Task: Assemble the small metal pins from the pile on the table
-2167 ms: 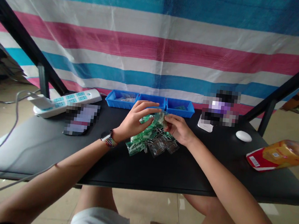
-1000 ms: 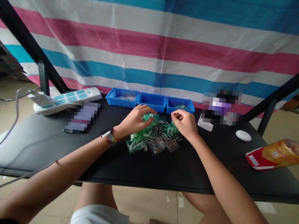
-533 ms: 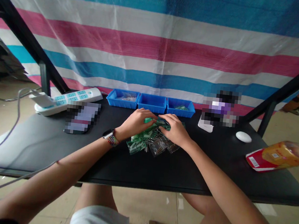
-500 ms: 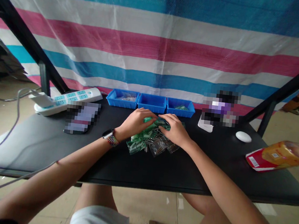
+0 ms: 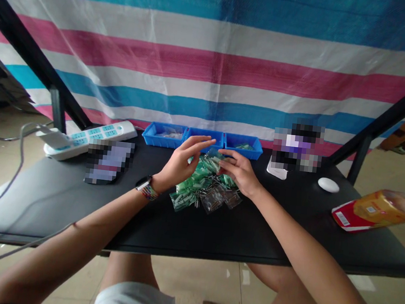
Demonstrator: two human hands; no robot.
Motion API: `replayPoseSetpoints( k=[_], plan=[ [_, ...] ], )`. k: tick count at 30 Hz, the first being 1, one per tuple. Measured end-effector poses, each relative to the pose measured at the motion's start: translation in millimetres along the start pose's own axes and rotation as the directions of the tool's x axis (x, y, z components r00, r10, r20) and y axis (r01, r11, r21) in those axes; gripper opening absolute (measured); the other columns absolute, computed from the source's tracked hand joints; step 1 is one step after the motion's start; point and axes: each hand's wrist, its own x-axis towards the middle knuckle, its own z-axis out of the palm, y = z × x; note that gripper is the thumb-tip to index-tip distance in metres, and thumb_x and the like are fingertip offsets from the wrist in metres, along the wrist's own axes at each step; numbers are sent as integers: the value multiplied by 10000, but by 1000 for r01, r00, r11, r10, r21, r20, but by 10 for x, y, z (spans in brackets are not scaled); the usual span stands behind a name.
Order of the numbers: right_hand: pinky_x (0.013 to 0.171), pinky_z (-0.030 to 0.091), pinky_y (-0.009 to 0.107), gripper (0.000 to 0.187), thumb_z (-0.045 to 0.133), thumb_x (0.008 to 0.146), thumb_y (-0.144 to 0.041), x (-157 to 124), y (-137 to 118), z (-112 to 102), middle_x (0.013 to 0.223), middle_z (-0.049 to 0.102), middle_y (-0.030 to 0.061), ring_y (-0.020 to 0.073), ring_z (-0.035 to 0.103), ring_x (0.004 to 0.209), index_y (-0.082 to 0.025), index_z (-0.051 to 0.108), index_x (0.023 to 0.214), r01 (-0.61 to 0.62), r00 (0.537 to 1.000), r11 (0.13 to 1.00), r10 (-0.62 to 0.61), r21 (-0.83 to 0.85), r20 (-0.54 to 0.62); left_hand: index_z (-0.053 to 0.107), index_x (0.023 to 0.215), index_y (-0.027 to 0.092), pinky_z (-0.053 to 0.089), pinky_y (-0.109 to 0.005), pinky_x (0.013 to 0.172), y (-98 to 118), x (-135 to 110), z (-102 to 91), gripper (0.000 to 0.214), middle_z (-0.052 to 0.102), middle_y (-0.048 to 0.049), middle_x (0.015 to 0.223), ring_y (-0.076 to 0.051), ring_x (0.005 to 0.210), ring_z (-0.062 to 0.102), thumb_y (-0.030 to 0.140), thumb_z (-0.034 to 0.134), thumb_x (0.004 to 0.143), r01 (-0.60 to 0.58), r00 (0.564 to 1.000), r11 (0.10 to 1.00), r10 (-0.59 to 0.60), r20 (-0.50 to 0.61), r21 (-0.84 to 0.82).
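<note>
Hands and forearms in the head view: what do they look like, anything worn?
The left hand is ungloved, with a dark band and a multicoloured bracelet at the wrist. The right hand is ungloved too, and nothing shows at its wrist. The left forearm and right forearm are sleeveless.

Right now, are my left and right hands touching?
Apart. The head view shows a clear gap between the left hand and the right hand, with green packets visible there.
</note>
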Motion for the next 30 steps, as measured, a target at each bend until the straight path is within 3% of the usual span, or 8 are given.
replayPoseSetpoints(
  k=[3, 8, 11, 15, 19, 26, 30],
  plan=[
    [744, 618, 347, 574, 947, 710, -373, -11, -44, -5, 791, 707, -37, 173, 704, 683, -247, 705, 1215, -70, 998, 992, 70, 106, 4, 696, 1419, 348, 501, -533, 1146, 7, 15, -59, 473, 644, -71, 1509, -267, 1364, 586, 111, 502, 1059, -132, 983, 983, 112, 145, 131],
    [739, 627, 317, 516, 921, 732, -329, 21, -39, -16, 794, 716, -33, 154, 697, 690, -232, 701, 1190, -128, 992, 964, 126, 233, 27, 747, 1317, 300, 504, -530, 1131, 27, 30, -56, 299, 736, -78, 1372, -279, 1310, 618, 259, 598, 1061, -104, 978, 987, 80, 195, 119],
    [738, 625, 315, 450, 894, 771, -418, 26, -23, -11, 773, 726, -14, 163, 705, 702, -216, 704, 1125, -162, 987, 961, 154, 226, 56, 778, 1197, 226, 550, -448, 1029, 41, 16, -14, 242, 794, -95, 1154, -258, 1116, 698, 357, 633, 1055, -13, 986, 998, 3, 166, 55],
    [647, 605, 326, 443, 780, 848, -614, -9, -36, 11, 832, 747, 20, 175, 694, 649, -218, 713, 1035, -114, 993, 992, 112, 56, 38, 777, 976, 163, 552, -330, 764, 14, -8, 42, 335, 764, -68, 900, -199, 814, 687, 464, 645, 1041, 242, 969, 967, -236, 72, -83],
    [628, 613, 312, 462, 876, 769, -548, -52, -68, 50, 949, 746, 13, 188, 729, 721, -236, 738, 1080, 0, 1000, 999, 0, -49, -17, 770, 1154, 156, 530, -288, 686, 2, -2, 63, 399, 775, -59, 897, -197, 798, 699, 507, 738, 970, 384, 923, 882, -372, 95, -275],
    [634, 649, 309, 359, 941, 719, -443, -49, -16, 62, 742, 715, -9, 152, 699, 617, -190, 725, 855, -57, 998, 997, 56, 52, 29, 723, 1185, 164, 553, -291, 720, 99, 28, 32, 428, 767, -42, 846, -193, 790, 725, 532, 731, 966, 399, 917, 871, -377, 130, -285],
    [785, 690, 321, 306, 949, 719, -362, 89, -46, -79, 789, 748, -4, 177, 767, 772, -206, 714, 836, 15, 993, 981, 7, 191, -115, 669, 1181, 164, 569, -307, 750, 77, 35, 30, 387, 766, -43, 835, -197, 804, 741, 516, 637, 1024, 397, 917, 836, -383, 114, -379]
  ],
)
